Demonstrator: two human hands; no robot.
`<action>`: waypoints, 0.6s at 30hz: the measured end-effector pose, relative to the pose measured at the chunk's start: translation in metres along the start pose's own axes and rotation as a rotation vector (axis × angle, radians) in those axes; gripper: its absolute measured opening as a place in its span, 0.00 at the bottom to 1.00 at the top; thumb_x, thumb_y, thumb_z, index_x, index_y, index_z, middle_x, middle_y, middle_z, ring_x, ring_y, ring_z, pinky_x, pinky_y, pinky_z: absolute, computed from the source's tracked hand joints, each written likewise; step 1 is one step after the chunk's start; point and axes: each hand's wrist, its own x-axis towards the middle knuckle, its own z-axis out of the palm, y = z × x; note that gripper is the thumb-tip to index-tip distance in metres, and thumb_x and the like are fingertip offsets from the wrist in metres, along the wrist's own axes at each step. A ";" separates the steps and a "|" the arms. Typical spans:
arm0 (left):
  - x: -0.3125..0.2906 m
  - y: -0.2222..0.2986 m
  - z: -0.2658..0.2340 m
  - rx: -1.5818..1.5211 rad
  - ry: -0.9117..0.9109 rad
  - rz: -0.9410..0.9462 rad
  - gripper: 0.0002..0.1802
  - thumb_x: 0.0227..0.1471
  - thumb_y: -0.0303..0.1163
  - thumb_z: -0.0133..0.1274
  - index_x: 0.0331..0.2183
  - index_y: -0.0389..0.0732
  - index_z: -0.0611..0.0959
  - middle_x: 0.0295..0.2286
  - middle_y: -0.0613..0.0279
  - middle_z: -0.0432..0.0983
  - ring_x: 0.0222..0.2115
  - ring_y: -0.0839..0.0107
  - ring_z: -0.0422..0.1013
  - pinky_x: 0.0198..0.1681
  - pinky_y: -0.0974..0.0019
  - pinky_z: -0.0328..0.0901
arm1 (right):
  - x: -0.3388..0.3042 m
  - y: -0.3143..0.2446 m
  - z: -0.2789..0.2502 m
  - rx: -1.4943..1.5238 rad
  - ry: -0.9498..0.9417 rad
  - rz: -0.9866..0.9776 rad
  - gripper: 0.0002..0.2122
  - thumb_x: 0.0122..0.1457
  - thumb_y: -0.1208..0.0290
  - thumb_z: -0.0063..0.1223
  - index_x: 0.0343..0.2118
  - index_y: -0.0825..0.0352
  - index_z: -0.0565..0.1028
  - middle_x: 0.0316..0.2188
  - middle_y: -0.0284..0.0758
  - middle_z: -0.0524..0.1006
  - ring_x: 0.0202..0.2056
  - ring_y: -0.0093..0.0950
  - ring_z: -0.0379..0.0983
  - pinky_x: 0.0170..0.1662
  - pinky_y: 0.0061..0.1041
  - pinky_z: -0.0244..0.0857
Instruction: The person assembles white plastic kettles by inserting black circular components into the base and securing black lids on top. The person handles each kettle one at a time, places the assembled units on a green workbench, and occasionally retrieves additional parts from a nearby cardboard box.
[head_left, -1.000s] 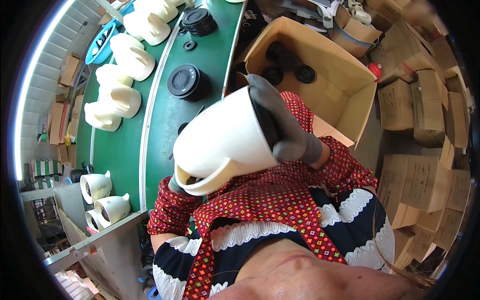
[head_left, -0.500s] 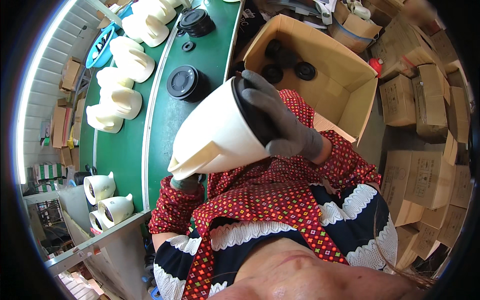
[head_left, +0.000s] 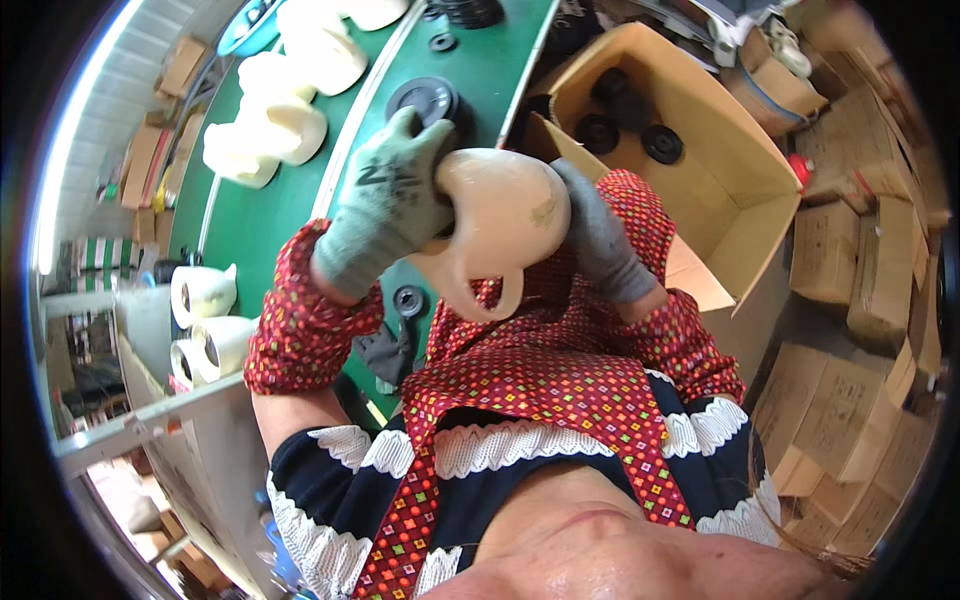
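A cream-white jug (head_left: 510, 205) with a loop handle pointing down toward me is held in front of my chest, lying on its side. My left hand (head_left: 385, 200), in a grey-green glove, closes on its left end; some of its fingers are hidden there. My right hand (head_left: 605, 240), in a grey glove, grips the jug's right end from behind, with its fingertips out of sight. Just beyond my left hand stands a stack of round black discs (head_left: 425, 97) on the green table.
Cream-white jugs (head_left: 265, 135) line the green table (head_left: 350, 180) on the left. More jugs (head_left: 205, 340) stand at the table's near left. An open cardboard box (head_left: 720, 190) with several black discs is on the right. Stacked cartons (head_left: 825, 410) fill the far right.
The jug has turned, its handle now toward me. My left hand has come up from below to its left end. My right hand has shifted along its right end. The view has swung slightly.
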 end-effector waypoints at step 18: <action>-0.036 -0.020 0.005 -0.316 -0.272 0.285 0.45 0.38 0.39 0.80 0.61 0.55 0.84 0.72 0.28 0.50 0.74 0.26 0.46 0.75 0.34 0.52 | 0.038 -0.150 -0.027 -0.642 -0.333 -0.137 0.38 0.49 0.46 0.77 0.58 0.65 0.78 0.69 0.64 0.63 0.68 0.61 0.65 0.70 0.52 0.60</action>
